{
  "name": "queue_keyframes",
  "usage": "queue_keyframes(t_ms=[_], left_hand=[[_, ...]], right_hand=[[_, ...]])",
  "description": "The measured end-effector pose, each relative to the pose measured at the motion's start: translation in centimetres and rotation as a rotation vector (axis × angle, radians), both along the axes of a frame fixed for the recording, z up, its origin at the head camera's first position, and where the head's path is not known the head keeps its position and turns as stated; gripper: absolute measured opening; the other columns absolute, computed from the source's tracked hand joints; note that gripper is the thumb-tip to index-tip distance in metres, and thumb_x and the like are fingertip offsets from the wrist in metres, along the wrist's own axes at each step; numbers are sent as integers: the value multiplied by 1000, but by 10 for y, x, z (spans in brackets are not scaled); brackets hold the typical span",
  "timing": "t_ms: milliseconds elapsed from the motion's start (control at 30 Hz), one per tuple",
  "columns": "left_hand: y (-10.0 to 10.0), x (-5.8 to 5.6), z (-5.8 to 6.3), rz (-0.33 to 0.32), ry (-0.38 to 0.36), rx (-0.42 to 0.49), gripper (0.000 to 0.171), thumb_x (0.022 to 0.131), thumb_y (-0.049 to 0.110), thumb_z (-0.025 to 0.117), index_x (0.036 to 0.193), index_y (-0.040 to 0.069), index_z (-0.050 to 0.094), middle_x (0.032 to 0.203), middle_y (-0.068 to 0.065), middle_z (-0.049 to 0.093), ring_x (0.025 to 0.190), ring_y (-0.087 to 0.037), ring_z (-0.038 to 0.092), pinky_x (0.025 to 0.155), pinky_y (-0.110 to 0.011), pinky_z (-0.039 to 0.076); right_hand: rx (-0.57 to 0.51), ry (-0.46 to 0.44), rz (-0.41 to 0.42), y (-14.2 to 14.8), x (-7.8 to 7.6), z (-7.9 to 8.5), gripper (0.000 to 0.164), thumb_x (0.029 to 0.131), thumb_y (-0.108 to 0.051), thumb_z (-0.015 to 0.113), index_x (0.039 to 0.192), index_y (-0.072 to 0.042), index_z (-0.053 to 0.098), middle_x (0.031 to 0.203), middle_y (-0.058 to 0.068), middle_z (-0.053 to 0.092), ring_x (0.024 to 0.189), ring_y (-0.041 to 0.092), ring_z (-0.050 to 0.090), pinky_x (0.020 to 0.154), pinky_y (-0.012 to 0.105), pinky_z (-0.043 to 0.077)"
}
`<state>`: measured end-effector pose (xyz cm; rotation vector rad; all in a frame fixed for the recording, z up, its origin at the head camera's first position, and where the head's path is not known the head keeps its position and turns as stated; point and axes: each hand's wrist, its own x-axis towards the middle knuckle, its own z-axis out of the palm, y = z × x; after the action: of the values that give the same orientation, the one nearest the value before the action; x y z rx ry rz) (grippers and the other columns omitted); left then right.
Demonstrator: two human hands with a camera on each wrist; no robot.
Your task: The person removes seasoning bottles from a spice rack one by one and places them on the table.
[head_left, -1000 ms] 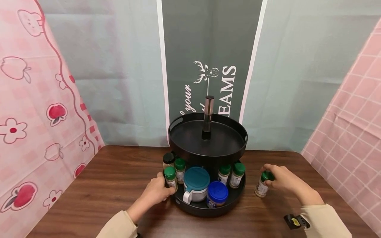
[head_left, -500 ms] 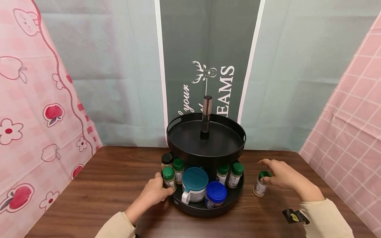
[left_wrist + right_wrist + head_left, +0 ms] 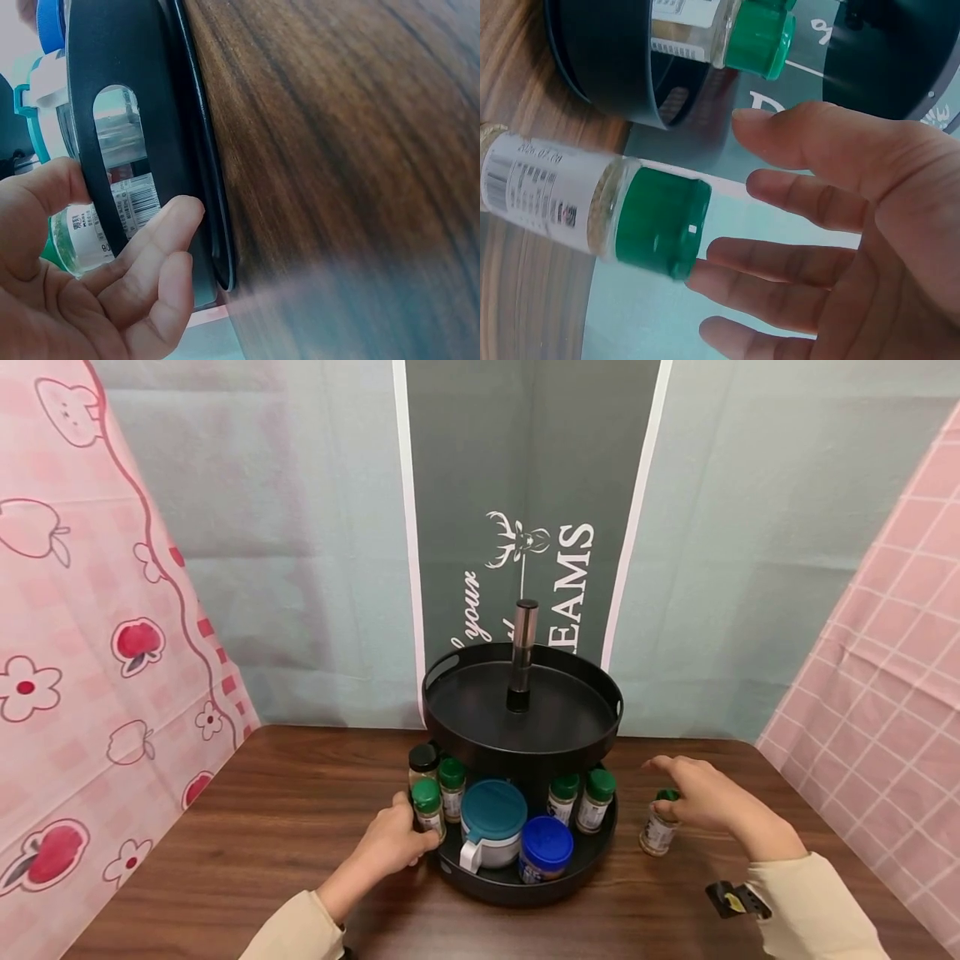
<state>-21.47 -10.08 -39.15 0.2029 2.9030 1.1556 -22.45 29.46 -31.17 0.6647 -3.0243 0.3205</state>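
Observation:
A black two-tier tray rack (image 3: 525, 760) stands mid-table in the head view. My left hand (image 3: 388, 837) pinches the wall of its lower tray (image 3: 112, 49) by the oval cut-out, thumb inside and fingers outside. Close by that thumb is a green-capped spice jar (image 3: 429, 810), inside the tray. To the right of the rack, another green-capped spice jar (image 3: 658, 837) is upright on the table. My right hand (image 3: 703, 795) hovers over it with fingers spread, and in the right wrist view the fingertips are just off its green cap (image 3: 664, 223).
The lower tray also carries a teal-lidded pot (image 3: 493, 818), a blue-lidded jar (image 3: 546, 850), a black-capped jar (image 3: 423, 760) and several other green-capped jars. A metal post (image 3: 523, 647) rises through the upper tray (image 3: 480, 702). Cloth hangs behind and on both sides.
My right hand has let go of the spice jar's cap, its fingers opening and lifting off. The jar stays where it was on the table. My left hand keeps its hold on the tray.

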Motion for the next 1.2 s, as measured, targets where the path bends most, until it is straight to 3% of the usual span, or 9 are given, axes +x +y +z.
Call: queue_keyframes(t_ms=[267, 533, 867, 1100, 1200], left_hand=[[1, -1, -1, 19, 6, -30, 53, 70, 26, 69, 100, -7, 40, 51, -2, 53, 47, -14, 50, 51, -33, 44], [3, 0, 0, 26, 13, -47, 53, 69, 25, 69, 100, -7, 41, 55, -4, 53, 48, -15, 50, 51, -34, 45], [3, -1, -3, 28, 19, -42, 53, 69, 25, 69, 100, -7, 41, 56, -4, 53, 47, -15, 50, 50, -33, 45], [4, -1, -3, 14, 26, -20, 52, 70, 23, 69, 100, -8, 40, 53, -3, 52, 44, -13, 49, 46, -32, 43], [4, -1, -3, 13, 20, -19, 52, 70, 22, 69, 100, -8, 39, 53, -3, 52, 43, -13, 49, 46, -32, 43]], right_hand=[[-37, -19, 18, -13, -3, 0, 49, 76, -14, 69, 119, 3, 51, 85, 8, 54, 60, 13, 41, 57, 37, 38], [-39, 17, 63, -26, -7, 0, 54, 73, -17, 72, 117, 7, 50, 106, 24, 58, 85, 32, 57, 69, 48, 49], [-145, -10, 121, -43, -12, -3, 52, 74, -15, 71, 119, 3, 51, 109, 19, 59, 89, 31, 57, 70, 46, 51], [-169, 12, 127, -53, -16, -7, 47, 70, -12, 70, 113, 0, 56, 96, 10, 62, 70, 16, 50, 59, 35, 45], [-166, 26, 140, -54, -17, -10, 46, 68, -11, 70, 110, 0, 57, 95, 10, 62, 70, 15, 50, 59, 35, 45]])
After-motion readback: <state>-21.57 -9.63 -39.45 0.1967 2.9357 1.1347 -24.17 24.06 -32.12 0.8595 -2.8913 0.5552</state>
